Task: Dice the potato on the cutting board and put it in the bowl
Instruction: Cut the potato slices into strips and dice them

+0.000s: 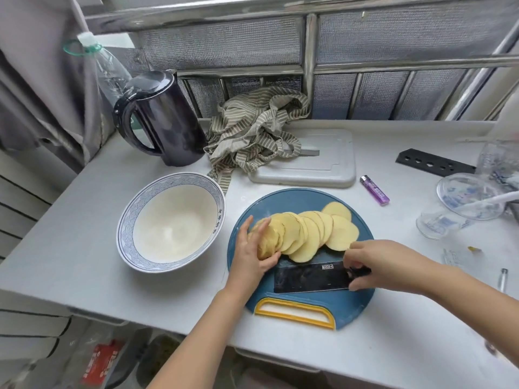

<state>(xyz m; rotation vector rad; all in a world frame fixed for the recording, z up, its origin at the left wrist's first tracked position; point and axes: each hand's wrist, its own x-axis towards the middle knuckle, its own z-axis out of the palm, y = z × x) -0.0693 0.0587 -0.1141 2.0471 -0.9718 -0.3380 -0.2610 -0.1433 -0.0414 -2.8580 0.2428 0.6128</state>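
The left grip [254, 249] cups the end stack of the fanned potato slices [309, 231], thumb curled beneath. The right grip [370, 263] pinches the handle of the cleaver [309, 277], whose blade lies flat on the cutting board [356, 310] between both grips. The bowl [157, 189] stands on the tabletop [84, 262] outside the left grip.
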